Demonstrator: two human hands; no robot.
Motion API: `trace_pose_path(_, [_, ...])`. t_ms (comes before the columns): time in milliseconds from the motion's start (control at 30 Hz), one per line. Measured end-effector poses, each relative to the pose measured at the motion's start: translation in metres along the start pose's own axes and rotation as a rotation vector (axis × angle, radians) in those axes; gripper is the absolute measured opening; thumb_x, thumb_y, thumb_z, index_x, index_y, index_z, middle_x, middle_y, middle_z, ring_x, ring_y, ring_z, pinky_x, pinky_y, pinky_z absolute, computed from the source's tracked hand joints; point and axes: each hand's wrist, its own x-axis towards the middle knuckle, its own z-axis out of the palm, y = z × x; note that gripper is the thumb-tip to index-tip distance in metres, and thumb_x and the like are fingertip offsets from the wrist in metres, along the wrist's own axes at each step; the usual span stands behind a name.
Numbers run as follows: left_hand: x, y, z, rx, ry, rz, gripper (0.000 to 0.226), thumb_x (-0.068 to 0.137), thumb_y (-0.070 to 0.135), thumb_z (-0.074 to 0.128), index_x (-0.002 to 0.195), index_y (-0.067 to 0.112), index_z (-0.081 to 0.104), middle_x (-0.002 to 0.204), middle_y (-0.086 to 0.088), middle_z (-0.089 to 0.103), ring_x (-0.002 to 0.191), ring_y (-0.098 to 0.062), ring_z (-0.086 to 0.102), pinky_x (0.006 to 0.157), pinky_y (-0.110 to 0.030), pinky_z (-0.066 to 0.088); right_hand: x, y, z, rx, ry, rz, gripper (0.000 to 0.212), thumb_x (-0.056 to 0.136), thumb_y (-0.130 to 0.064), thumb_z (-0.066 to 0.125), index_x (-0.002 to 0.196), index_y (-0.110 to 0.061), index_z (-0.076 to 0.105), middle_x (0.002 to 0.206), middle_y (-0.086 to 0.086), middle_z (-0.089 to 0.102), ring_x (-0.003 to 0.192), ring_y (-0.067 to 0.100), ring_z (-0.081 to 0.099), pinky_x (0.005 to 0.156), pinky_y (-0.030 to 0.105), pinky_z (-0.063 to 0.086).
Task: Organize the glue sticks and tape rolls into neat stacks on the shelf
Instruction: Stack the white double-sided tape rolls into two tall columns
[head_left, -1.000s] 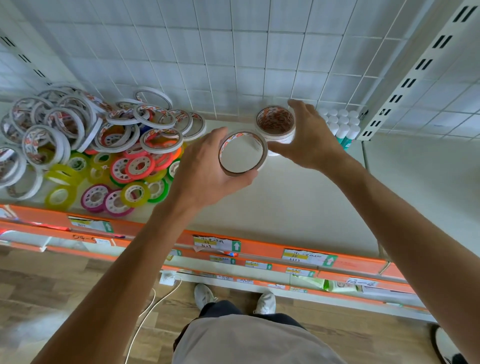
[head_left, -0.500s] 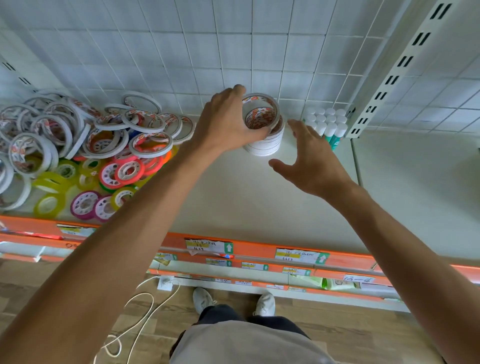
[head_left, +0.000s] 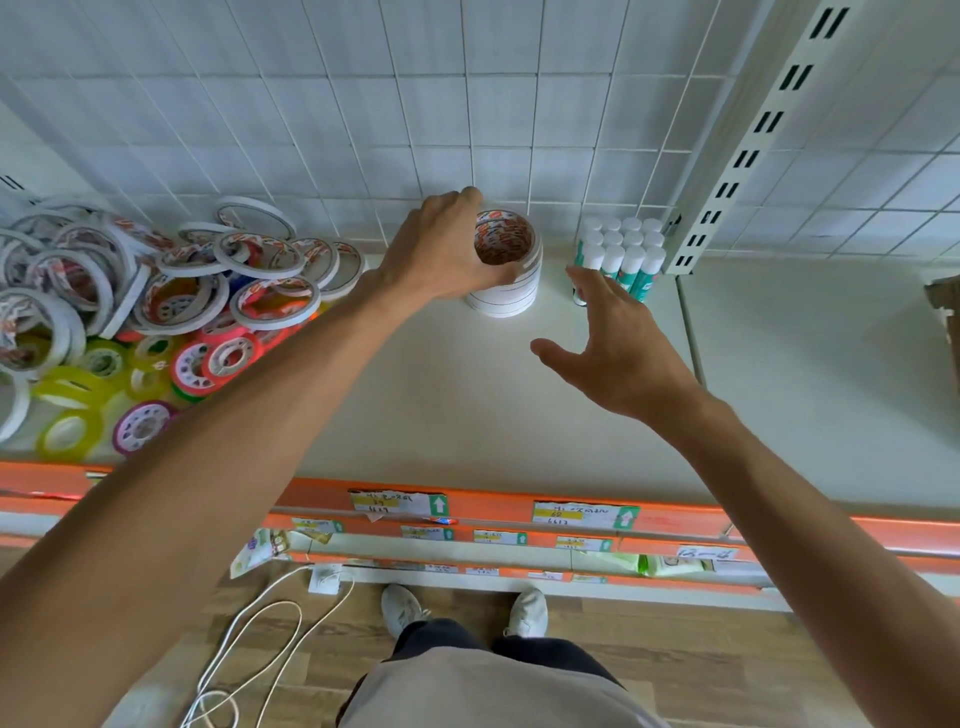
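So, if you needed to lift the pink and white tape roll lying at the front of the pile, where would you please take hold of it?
Probably pinch the pink and white tape roll across its outer rim from above: it lies flat on the white shelf, hole up, its front side clear of neighbours.

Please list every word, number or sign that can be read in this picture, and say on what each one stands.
Left price label on the orange shelf edge: handwriting too blurred; a white up arrow on green.
Right price label: "6613", perhaps; the rest is blurred; the same arrow.
Lower labels: too small to read.
Tape stack: red print inside the rolls, unreadable.
Glue sticks: print unreadable.
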Motion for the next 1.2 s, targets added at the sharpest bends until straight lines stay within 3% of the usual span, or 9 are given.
trace_pose_path(100, [0.001,0.003,-0.005,-0.030,-0.002,-0.002,0.106,0.051,0.086,0.049,0.122,0.007,0.057,0.119,-0.011,0.066,0.112,-0.032,0.059,0.092,-0.042,0.049,0.000,0.000,0.002,0.004,-0.005,-0.003,0.082,0.089,-0.041,0.070,0.153,-0.013,0.028,0.154,0.007,0.040,0.140,0.022,0.038,0.110,0.029,0.032])
trace_pose_path(200, [0.003,0.003,-0.005,-0.037,-0.017,-0.009,0.110,0.050,0.088,0.046,0.123,0.007,0.056,0.120,-0.011,0.066,0.113,-0.032,0.058,0.092,-0.041,0.048,-0.001,0.000,0.006,0.008,-0.011,-0.004,0.081,0.089,-0.042,0.070,0.152,-0.013,0.028,0.153,0.008,0.041,0.139,0.022,0.039,0.109,0.030,0.033])
trace_pose_path(433, [0.005,-0.001,0.004,-0.035,-0.044,-0.020,0.087,0.063,0.075,0.068,0.116,0.007,0.057,0.114,-0.010,0.066,0.107,-0.032,0.058,0.087,-0.041,0.048,0.000,0.002,0.009,0.017,-0.031,0.000,0.082,0.090,-0.043,0.069,0.154,-0.014,0.026,0.154,0.007,0.039,0.140,0.021,0.039,0.111,0.032,0.034])
trace_pose_path(533, [0.006,-0.002,0.005,-0.049,-0.051,-0.017,0.092,0.060,0.077,0.064,0.120,0.008,0.056,0.116,-0.009,0.063,0.109,-0.031,0.057,0.089,-0.041,0.047,0.001,0.003,0.009,0.013,-0.040,0.002,0.082,0.090,-0.044,0.068,0.154,-0.015,0.025,0.155,0.006,0.038,0.141,0.021,0.038,0.111,0.033,0.034])
trace_pose_path(667, [0.010,-0.004,0.007,-0.061,-0.120,0.011,0.096,0.061,0.066,0.083,0.132,0.010,0.049,0.127,-0.009,0.051,0.114,-0.029,0.053,0.093,-0.041,0.046,0.003,0.002,0.011,0.017,-0.054,0.006,0.081,0.090,-0.045,0.068,0.153,-0.016,0.026,0.155,0.006,0.039,0.140,0.020,0.038,0.110,0.032,0.034])
trace_pose_path(833, [0.020,-0.005,0.011,-0.086,-0.232,0.055,0.107,0.062,0.053,0.089,0.146,0.011,0.037,0.140,-0.010,0.041,0.128,-0.026,0.045,0.105,-0.038,0.040,0.004,0.001,0.014,0.025,-0.072,0.002,0.081,0.090,-0.046,0.068,0.153,-0.016,0.026,0.154,0.006,0.039,0.138,0.021,0.041,0.109,0.033,0.037])
trace_pose_path(1200, [0.033,-0.007,0.011,-0.128,-0.312,0.090,0.108,0.066,0.042,0.090,0.151,0.010,0.031,0.146,-0.008,0.037,0.133,-0.023,0.042,0.109,-0.030,0.036,0.004,0.009,0.014,0.046,-0.100,0.029,0.080,0.089,-0.047,0.069,0.153,-0.018,0.029,0.154,0.006,0.040,0.137,0.022,0.043,0.108,0.033,0.038])
